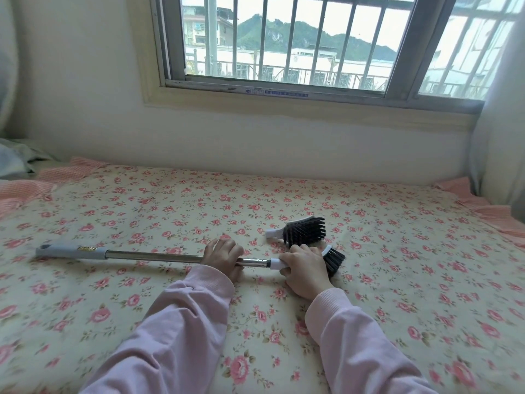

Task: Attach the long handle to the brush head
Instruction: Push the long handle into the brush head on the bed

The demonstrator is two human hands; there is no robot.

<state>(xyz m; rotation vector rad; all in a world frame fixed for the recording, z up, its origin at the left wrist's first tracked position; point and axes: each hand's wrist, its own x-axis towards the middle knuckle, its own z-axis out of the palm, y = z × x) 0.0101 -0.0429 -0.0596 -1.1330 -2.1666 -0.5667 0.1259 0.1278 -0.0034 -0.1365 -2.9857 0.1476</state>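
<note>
A long metal handle [153, 256] with a grey grip at its left end lies across the flowered bed, pointing right. My left hand [223, 255] is closed around the shaft near its right end. My right hand [305, 270] grips a brush head [333, 260] with black bristles and a white neck; that neck meets the tip of the handle. Whether the tip sits inside the neck is hidden by my fingers. A second brush head [302, 230], white-backed with black bristles, lies loose on the bed just beyond my right hand.
The flowered bedsheet [142, 308] spreads out on all sides. A wall with a barred window [284, 44] rises behind the bed. Pink frilled edging [483, 206] lines the far right corner, with a curtain [500, 137] beside it.
</note>
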